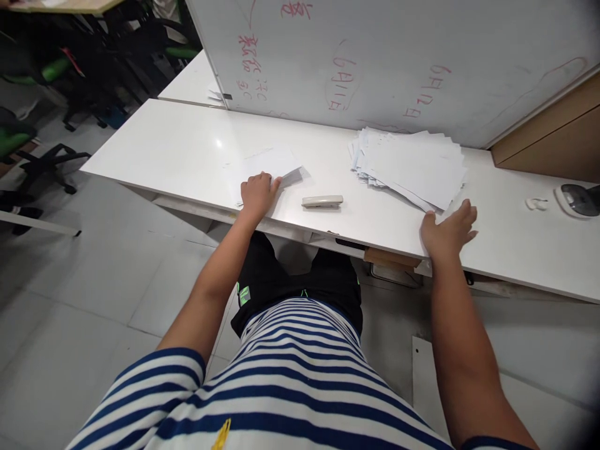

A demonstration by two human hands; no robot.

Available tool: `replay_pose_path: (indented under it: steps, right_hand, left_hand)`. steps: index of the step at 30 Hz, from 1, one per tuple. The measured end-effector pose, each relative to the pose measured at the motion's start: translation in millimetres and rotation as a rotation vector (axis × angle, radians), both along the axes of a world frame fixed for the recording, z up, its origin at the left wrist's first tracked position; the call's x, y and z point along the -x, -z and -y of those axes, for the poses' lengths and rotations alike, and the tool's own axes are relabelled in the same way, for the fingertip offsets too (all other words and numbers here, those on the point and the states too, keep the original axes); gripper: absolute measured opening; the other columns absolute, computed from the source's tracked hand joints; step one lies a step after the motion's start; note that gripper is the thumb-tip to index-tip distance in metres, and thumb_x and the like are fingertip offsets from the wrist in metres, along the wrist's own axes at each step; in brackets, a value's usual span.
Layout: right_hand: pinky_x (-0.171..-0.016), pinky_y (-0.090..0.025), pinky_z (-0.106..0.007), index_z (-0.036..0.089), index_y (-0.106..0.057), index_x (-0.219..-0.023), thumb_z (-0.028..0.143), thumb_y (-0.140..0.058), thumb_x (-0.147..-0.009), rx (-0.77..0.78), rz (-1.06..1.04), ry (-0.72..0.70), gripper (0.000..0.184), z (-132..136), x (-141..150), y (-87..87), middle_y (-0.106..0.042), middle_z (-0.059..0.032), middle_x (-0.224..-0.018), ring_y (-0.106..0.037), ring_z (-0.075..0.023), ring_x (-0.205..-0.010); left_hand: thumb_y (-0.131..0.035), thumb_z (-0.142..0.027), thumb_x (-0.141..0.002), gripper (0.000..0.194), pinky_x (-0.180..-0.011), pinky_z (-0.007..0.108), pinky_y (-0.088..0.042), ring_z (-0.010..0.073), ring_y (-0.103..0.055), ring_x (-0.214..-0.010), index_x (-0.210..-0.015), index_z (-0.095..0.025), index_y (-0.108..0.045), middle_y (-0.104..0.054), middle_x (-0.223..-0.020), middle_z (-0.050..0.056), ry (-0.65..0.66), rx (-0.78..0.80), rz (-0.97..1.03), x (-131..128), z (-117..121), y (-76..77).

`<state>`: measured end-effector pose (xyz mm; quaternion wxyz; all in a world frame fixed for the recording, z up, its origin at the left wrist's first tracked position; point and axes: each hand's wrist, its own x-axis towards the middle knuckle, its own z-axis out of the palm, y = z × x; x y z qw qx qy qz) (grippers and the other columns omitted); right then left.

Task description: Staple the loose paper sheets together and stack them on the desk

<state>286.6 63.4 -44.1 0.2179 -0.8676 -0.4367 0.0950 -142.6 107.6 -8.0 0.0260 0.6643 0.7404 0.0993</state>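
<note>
My left hand (257, 192) rests near the front edge of the white table (178, 147), fingers curled on a few white sheets (274, 164) lying flat there. A grey stapler (322, 201) lies just right of that hand, untouched. My right hand (450, 230) hovers at the table's front edge with its fingers spread, just below the near corner of a fanned stack of white paper (412, 165). Nothing is in the right hand.
A whiteboard (375, 56) with red writing stands upright along the table's back. At far right lie a small white object (537, 203) and a round grey device (579, 200). Office chairs (28, 144) stand on the tiled floor to the left.
</note>
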Motion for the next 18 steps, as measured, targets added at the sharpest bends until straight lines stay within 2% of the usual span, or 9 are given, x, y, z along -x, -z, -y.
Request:
replay_pose_path:
  steps: [4, 8, 11, 13, 15, 18]
  right_hand:
    - [-0.119, -0.006, -0.058, 0.018, -0.018, -0.152, 0.033, -0.054, -0.076, -0.025, 0.003, -0.003, 0.086, 0.3, -0.7, 2.3, -0.014, -0.0215, -0.162, -0.016, -0.0304, -0.151]
    - [-0.119, -0.007, -0.057, 0.015, -0.025, -0.150, 0.033, -0.054, -0.077, -0.052, 0.010, -0.002, 0.081, 3.3, 2.8, -0.3, -0.018, -0.0226, -0.161, -0.021, -0.0317, -0.149]
    - [-0.118, -0.007, -0.057, 0.014, -0.025, -0.151, 0.034, -0.054, -0.079, -0.073, 0.002, -0.017, 0.080, 6.0, 5.7, -2.4, -0.018, -0.0241, -0.161, -0.021, -0.0320, -0.149]
    - [-0.118, -0.007, -0.056, 0.013, -0.025, -0.151, 0.033, -0.055, -0.080, -0.084, 0.001, -0.025, 0.080, 6.8, 6.6, -2.4, -0.019, -0.0251, -0.160, -0.022, -0.0319, -0.148]
    - [-0.118, -0.007, -0.057, 0.014, -0.024, -0.151, 0.031, -0.057, -0.079, -0.081, 0.001, -0.020, 0.081, 5.9, 5.7, -1.2, -0.019, -0.0253, -0.160, -0.022, -0.0318, -0.148]
    - [-0.118, -0.010, -0.055, 0.016, -0.022, -0.151, 0.027, -0.059, -0.077, -0.089, 0.017, 0.003, 0.084, 2.5, 0.3, 1.3, -0.017, -0.0249, -0.161, -0.018, -0.0311, -0.150]
  left_hand:
    - [-0.026, -0.051, -0.101, 0.048, -0.091, 0.042, -0.042, 0.0321, -0.058, -0.113, -0.115, -0.023, -0.062, -0.069, -0.117, 0.012, -0.016, 0.035, 0.078, 7.0, -3.5, -7.3]
    - [-0.030, -0.040, -0.102, 0.035, -0.082, 0.037, -0.044, 0.0287, -0.063, -0.100, -0.106, -0.025, -0.062, -0.071, -0.104, 0.009, -0.086, -0.036, 0.192, 17.8, -6.7, -5.2]
    - [-0.038, -0.036, -0.099, 0.026, -0.076, 0.033, -0.044, 0.0246, -0.062, -0.089, -0.091, -0.024, -0.060, -0.069, -0.092, 0.007, -0.143, -0.186, 0.305, 28.4, -9.4, -2.6]
    - [-0.041, -0.037, -0.099, 0.027, -0.075, 0.031, -0.044, 0.0213, -0.060, -0.084, -0.081, -0.023, -0.056, -0.066, -0.085, 0.005, -0.165, -0.339, 0.414, 36.0, -11.5, -5.1]
    - [-0.042, -0.044, -0.100, 0.033, -0.073, 0.029, -0.044, 0.0187, -0.059, -0.081, -0.077, -0.023, -0.052, -0.061, -0.078, 0.003, -0.174, -0.511, 0.530, 42.8, -13.3, -13.1]
    - [-0.039, -0.060, -0.098, 0.043, -0.068, 0.027, -0.044, 0.0161, -0.058, -0.080, -0.079, -0.023, -0.048, -0.054, -0.073, 0.000, -0.137, -0.707, 0.668, 47.0, -12.8, -36.3]
